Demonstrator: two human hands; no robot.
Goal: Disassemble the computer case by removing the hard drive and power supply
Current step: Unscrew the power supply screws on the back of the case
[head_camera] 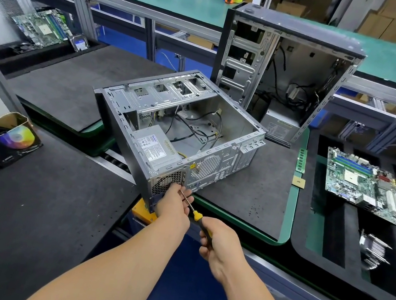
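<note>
An open computer case (181,131) lies on its side on the dark mat (251,184), tilted up at its near corner, the power supply (155,149) still seated inside. The left hand (175,204) presses fingers against the rear grille, steadying the shaft. The right hand (219,246) grips a screwdriver (193,211) — yellow-and-black handle — tip at the case's back. A second case (281,77) stands upright just behind.
</note>
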